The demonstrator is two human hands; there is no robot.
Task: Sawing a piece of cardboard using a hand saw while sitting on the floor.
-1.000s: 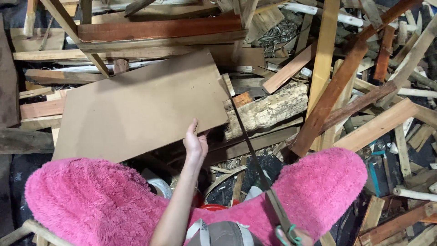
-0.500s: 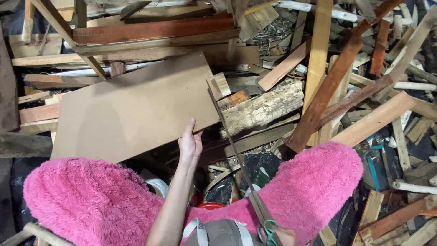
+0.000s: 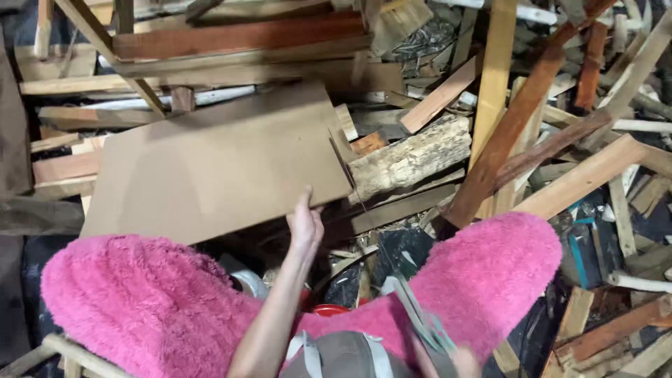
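A flat brown hardboard panel (image 3: 210,164) lies tilted on a heap of scrap wood. My left hand (image 3: 306,225) grips its near edge close to the right corner, thumb on top. At the bottom edge of the view, my right hand (image 3: 456,360) is only partly visible and holds the greenish handle of a hand saw (image 3: 413,308). The saw's thin dark blade runs up and to the left, and its tip lies against the panel's right edge. My legs in fuzzy pink trousers (image 3: 147,308) spread below the panel.
A pale rough log (image 3: 409,157) lies just right of the panel. Planks, red-brown beams (image 3: 238,35) and slanted slats (image 3: 504,133) are piled all around. A grey bag with white straps (image 3: 336,357) sits between my knees, with a chair's wooden frame (image 3: 63,350) at the lower left.
The saw blade has swung left from over the log to the panel's right edge. My left hand keeps its hold on the near edge.
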